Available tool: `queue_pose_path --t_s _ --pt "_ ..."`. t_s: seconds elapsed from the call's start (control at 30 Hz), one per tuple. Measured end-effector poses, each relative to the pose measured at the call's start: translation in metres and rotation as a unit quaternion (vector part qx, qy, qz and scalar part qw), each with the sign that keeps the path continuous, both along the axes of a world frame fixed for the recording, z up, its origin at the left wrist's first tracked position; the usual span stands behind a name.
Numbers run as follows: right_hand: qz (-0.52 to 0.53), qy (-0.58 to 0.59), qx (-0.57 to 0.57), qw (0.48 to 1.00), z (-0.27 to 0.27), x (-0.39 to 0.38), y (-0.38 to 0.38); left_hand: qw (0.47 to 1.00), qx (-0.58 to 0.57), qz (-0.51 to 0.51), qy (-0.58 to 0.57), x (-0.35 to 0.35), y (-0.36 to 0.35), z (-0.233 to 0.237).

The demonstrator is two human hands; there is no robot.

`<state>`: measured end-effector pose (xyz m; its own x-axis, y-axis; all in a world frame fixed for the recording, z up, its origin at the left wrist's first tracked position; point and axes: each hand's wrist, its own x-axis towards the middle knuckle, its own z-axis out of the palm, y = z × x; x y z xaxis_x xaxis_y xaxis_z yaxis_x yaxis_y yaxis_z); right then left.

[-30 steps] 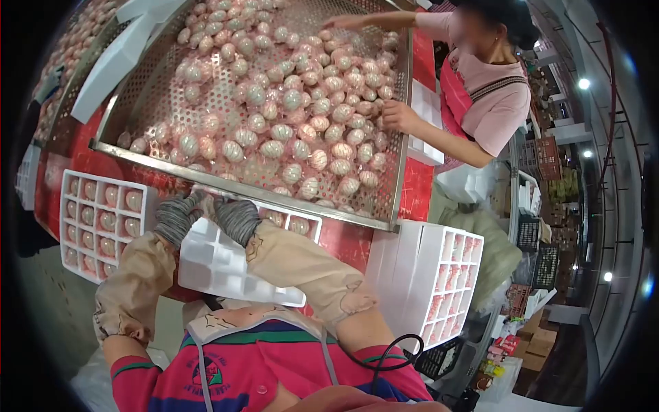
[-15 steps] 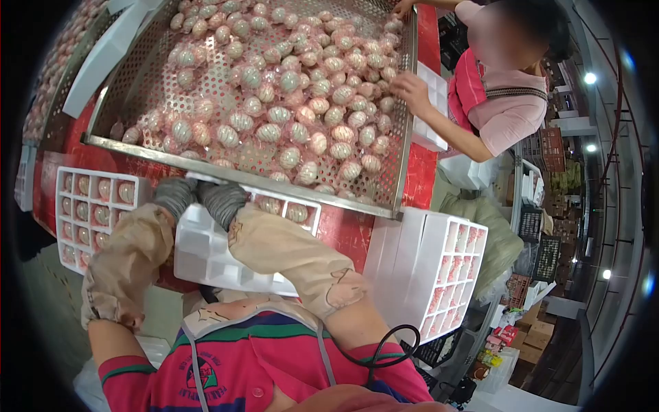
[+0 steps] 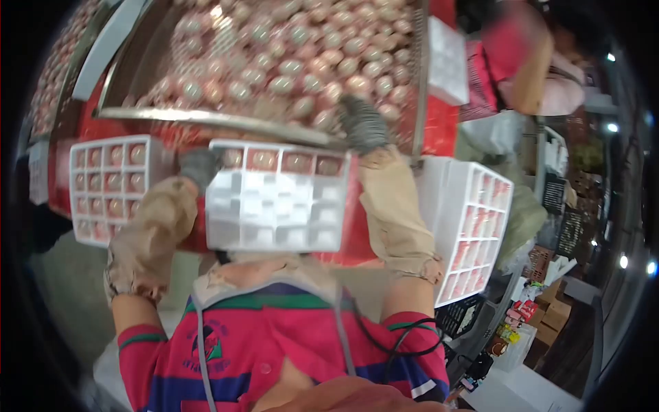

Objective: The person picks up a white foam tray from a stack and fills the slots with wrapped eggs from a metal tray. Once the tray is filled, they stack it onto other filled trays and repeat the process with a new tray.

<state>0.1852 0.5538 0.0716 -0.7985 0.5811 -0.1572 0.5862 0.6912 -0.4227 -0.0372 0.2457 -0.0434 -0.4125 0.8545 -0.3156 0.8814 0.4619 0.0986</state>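
Note:
A white foam tray (image 3: 274, 196) lies in front of me, its far row of cells filled with wrapped eggs (image 3: 296, 163) and its nearer cells bare. My left hand (image 3: 200, 167), in a grey glove, touches the tray's upper left edge; motion blur hides its fingers. Over the eggs at the near right part of the perforated metal bin (image 3: 226, 123) is my right hand (image 3: 362, 123), also gloved. Its fingertips meet the eggs, but whether they grip one is unclear.
A filled egg tray (image 3: 110, 180) stands at left. Stacked white trays (image 3: 473, 226) stand at right, on the red table (image 3: 353, 237). Beyond the bin's right side is a co-worker (image 3: 522, 69), near another white tray (image 3: 446, 62).
My right hand has gone from the tray to the eggs in the bin. My left hand is at the tray's left edge, and the tray now sits squarer. The co-worker's hands have left the bin.

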Motion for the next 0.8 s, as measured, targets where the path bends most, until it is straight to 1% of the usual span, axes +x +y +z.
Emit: queue_pose_path --t_s 0.03,0.07,0.1,0.13,0.2,0.23,0.27,0.33,0.47,0.5,0.57,0.6,0.63,0.73,0.77,0.8 --pt "0.042 -0.160 0.040 0.985 0.000 -0.003 0.018 1.000 0.011 -0.002 -0.019 0.012 0.009 0.011" --pt "0.061 -0.226 0.058 0.970 -0.008 -0.004 0.024 0.999 0.032 0.009 -0.021 0.018 0.013 -0.007" --pt "0.068 -0.259 0.064 0.961 -0.017 -0.004 0.025 0.999 -0.021 0.018 -0.022 0.026 0.028 0.000" --pt "0.074 -0.278 0.063 0.956 -0.024 -0.005 0.022 1.000 -0.008 0.011 -0.022 0.032 0.038 0.002" --pt "0.078 -0.295 0.054 0.951 -0.033 -0.009 0.013 0.997 -0.052 0.031 0.037 0.040 0.044 0.002" --pt "0.079 -0.295 0.046 0.951 -0.037 -0.012 0.009 0.999 -0.028 0.015 0.015 0.036 0.042 -0.001" --pt "0.078 -0.294 0.038 0.952 -0.041 -0.016 0.006 0.999 -0.030 0.011 0.017 0.037 0.037 -0.002" --pt "0.073 -0.291 0.030 0.954 -0.046 -0.025 0.002 0.998 0.065 -0.019 0.009 0.035 0.033 0.001" --pt "0.057 -0.271 0.014 0.961 -0.061 -0.043 0.000 0.992 0.128 0.010 0.004 0.040 0.023 -0.006" --pt "0.050 -0.264 0.012 0.963 -0.063 -0.047 0.000 0.991 0.121 0.049 -0.022 0.044 0.022 -0.003" --pt "0.037 -0.246 0.002 0.969 -0.067 -0.053 0.002 0.990 0.121 0.065 -0.041 0.044 0.020 -0.010" --pt "0.029 -0.237 -0.003 0.971 -0.069 -0.055 0.005 0.992 0.101 0.064 -0.048 0.046 0.016 -0.009" --pt "0.020 -0.223 -0.010 0.975 -0.069 -0.056 0.010 0.993 0.086 0.064 -0.051 0.042 0.020 -0.008" --pt "-0.031 -0.144 -0.066 0.987 -0.064 -0.049 0.016 0.990 0.126 0.041 -0.050 0.039 0.016 -0.007" --pt "-0.056 -0.088 -0.095 0.990 -0.058 -0.047 0.020 0.978 0.209 0.017 -0.014 0.043 0.012 0.004" --pt "-0.059 -0.086 -0.090 0.991 -0.049 -0.042 0.015 0.976 0.215 0.014 -0.014 0.049 0.010 0.027"
